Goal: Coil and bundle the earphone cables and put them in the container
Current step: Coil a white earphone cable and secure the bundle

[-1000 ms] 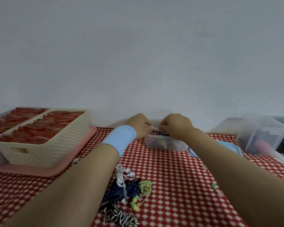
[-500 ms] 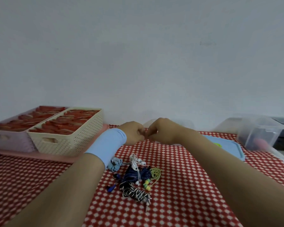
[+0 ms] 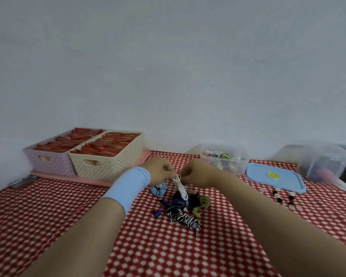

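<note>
both hands are closed into loose fists, knuckles almost meeting. the left hand (image 3: pixel 161 172), above a pale blue wristband (image 3: pixel 128 188), and the right hand (image 3: pixel 198 175) each pinch the top of a thin white earphone cable (image 3: pixel 180 187), which hangs between them in slack loops onto the pile below. it should be very light, limp and springy, so the loops will likely slip open unless they are pinched where the strands cross. on the red-and-white checked bench (image 3: pixel 48 216) lie a black-and-white striped cable (image 3: pixel 186 217), a dark blue cable (image 3: pixel 178 200), a yellow-green cable (image 3: pixel 205 200) and a light blue coil (image 3: pixel 159 190). beyond, well apart from the hands, a clear plastic container (image 3: pixel 243 166) of bundled cables stands open, with its blue lid (image 3: pixel 274 177) beside it.
</note>
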`<state>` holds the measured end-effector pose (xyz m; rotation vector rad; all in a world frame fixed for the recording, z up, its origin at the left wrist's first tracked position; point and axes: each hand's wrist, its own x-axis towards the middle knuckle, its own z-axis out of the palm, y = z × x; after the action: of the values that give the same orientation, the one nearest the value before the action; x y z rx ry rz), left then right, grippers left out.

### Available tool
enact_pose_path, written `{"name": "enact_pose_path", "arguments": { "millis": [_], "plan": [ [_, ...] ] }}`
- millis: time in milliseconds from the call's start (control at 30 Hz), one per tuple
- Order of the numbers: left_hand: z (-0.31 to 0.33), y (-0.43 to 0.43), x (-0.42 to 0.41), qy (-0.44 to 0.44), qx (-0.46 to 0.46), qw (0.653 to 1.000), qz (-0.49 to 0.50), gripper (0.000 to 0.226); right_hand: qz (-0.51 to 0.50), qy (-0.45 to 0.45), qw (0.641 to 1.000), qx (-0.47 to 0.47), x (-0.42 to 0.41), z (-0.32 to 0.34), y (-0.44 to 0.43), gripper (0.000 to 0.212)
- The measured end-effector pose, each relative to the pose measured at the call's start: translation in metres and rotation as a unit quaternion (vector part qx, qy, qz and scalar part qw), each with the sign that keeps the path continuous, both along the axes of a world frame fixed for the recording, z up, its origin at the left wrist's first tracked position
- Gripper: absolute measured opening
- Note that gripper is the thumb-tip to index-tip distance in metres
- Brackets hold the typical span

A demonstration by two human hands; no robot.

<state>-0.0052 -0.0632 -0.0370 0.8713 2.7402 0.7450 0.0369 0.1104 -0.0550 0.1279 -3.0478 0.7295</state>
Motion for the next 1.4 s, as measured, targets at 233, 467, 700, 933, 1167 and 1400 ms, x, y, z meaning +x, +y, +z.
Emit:
{"name": "enact_pose_path", "arguments": {
  "millis": [233,467,700,933,1167,1400],
  "plan": [
    [0.013,0.002,0.002,-0.014,0.194,0.979,0.060,0.007,-0.038,0.027,0.966,-0.253,0.006,0.022,0.007,0.010],
    [0.024,0.010,0.014,-0.018,0.248,0.966,0.068,0.008,0.005,-0.027,0.950,-0.311,0.020,0.028,0.017,0.036],
    [0.032,0.022,0.025,-0.038,0.258,0.964,0.043,0.021,-0.010,0.012,0.945,-0.325,0.032,0.036,0.027,0.027],
    [0.028,0.059,0.040,-0.019,0.215,0.976,0.001,0.011,-0.028,-0.024,0.963,-0.265,0.066,0.041,0.067,0.049],
    [0.003,0.109,0.049,0.026,0.088,0.996,-0.015,0.020,-0.087,-0.072,0.980,-0.163,0.098,0.024,0.126,0.031],
    [-0.016,0.145,0.062,0.050,-0.077,0.996,-0.014,0.039,-0.115,-0.046,0.981,-0.150,0.114,0.008,0.160,0.018]
  ]
}}
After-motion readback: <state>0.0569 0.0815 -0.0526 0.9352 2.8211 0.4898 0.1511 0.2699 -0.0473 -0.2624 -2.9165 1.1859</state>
